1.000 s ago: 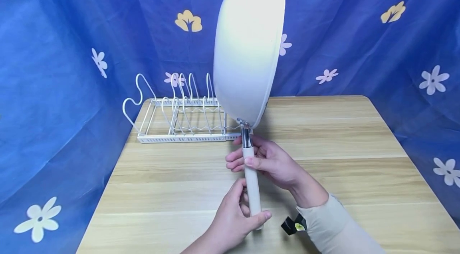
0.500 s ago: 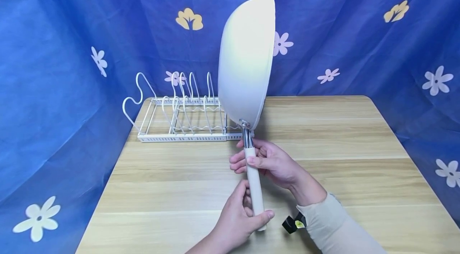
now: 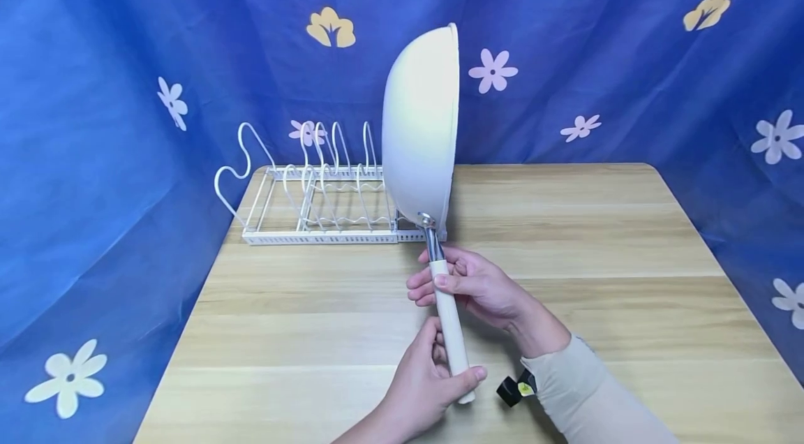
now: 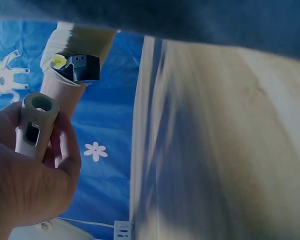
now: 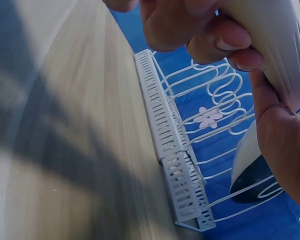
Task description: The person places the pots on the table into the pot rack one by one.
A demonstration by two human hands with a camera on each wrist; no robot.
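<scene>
My head view is bright, even and sharp; both wrist views are dimmer, with streaky blur and shadow bands across the table (image 5: 65, 125).

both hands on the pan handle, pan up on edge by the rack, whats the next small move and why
Probably lower the pan leftward into a slot of the rack: left hand and right hand hold it upright at the rack's right end.

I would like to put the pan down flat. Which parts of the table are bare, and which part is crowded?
Bare wood lies right of the pan, out to the table edge, and in front of the white rack on the near left. The far-left corner is crowded by the rack. Both hands, left hand and right hand, grip the handle at the middle.
</scene>
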